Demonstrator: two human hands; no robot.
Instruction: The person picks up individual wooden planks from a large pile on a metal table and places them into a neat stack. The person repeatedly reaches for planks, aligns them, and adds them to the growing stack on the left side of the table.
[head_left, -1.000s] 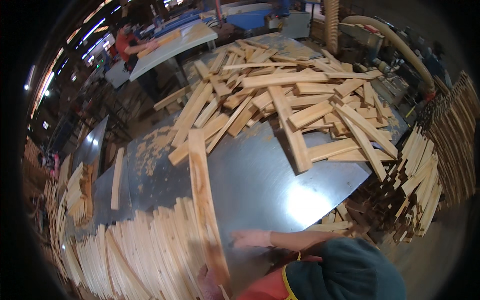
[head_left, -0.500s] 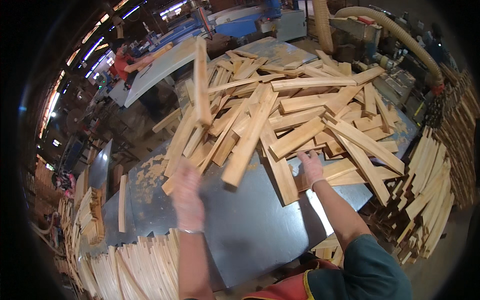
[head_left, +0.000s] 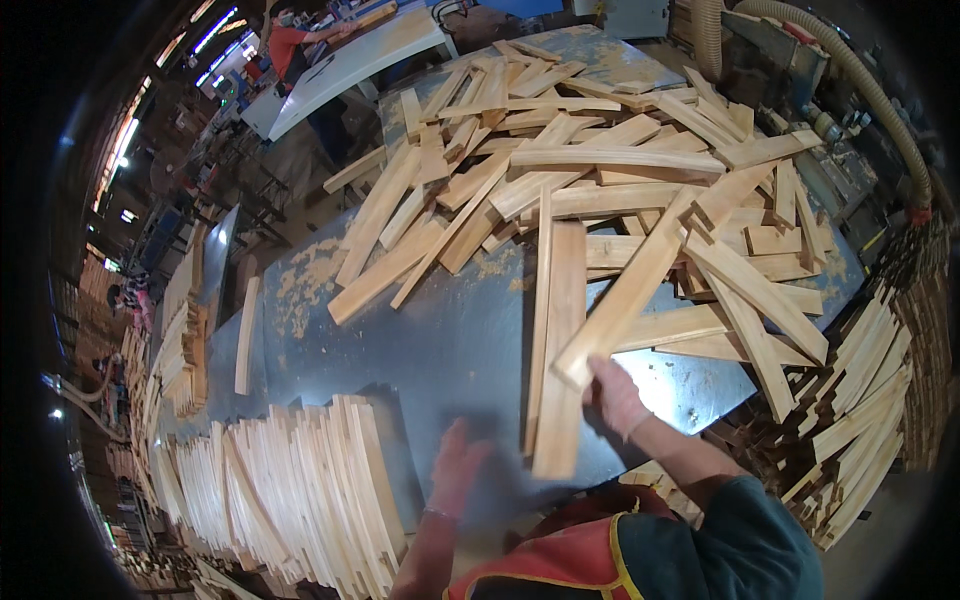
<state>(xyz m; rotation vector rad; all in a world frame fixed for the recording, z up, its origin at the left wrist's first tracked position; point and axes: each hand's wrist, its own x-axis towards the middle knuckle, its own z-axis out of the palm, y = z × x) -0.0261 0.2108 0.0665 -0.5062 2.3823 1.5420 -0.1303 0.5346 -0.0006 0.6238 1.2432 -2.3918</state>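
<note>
A large heap of loose, pale wooden boards [head_left: 620,165] covers the far part of a grey metal table [head_left: 480,370]. My right hand [head_left: 617,398], in a thin see-through glove, is closed at the near end of a wooden board [head_left: 632,290] that slants up and away to the right. Just left of it, a wide board [head_left: 562,400] lies lengthwise toward me, with a narrower board [head_left: 539,330] along its left side. My left hand [head_left: 460,468], somewhat blurred, hovers over the bare metal with its fingers apart and nothing in them.
A tight row of boards [head_left: 300,490] lines the table's near left. One board [head_left: 247,335] lies alone farther left. Stacked wood strips [head_left: 850,410] stand at the right. Beyond the heap are a person in red [head_left: 288,48] at a white table [head_left: 365,60] and a ribbed hose [head_left: 880,100].
My left hand has come down and nearer, toward the right. Boards near my right hand have shifted toward me, and one now slants from that hand. The view has swung slightly.
</note>
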